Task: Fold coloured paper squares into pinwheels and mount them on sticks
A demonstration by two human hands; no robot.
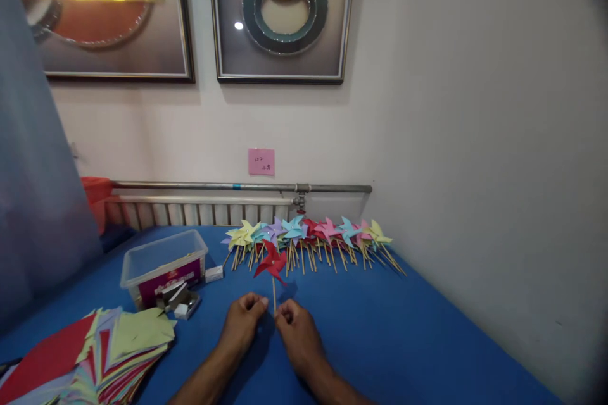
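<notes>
A red paper pinwheel [272, 263] on a thin wooden stick stands upright in front of me over the blue table. My right hand [300, 336] pinches the lower end of its stick between thumb and fingers. Just left of the stick, a small gap away from it, my left hand [244, 323] has its thumb and fingers pressed together; whatever may be between them is hidden. Behind the red pinwheel lies a long row of finished pinwheels [294, 228] in yellow, purple, blue, red and pink, their sticks pointing toward me.
On the left, a clear plastic tub [164, 254] holds sticks. Beside it are an opened small box [187, 304] and a small white box [214, 274]. Cut coloured paper [137, 335] is piled nearer me. The blue tabletop [389, 342] meets a wall; a radiator [199, 212] stands behind.
</notes>
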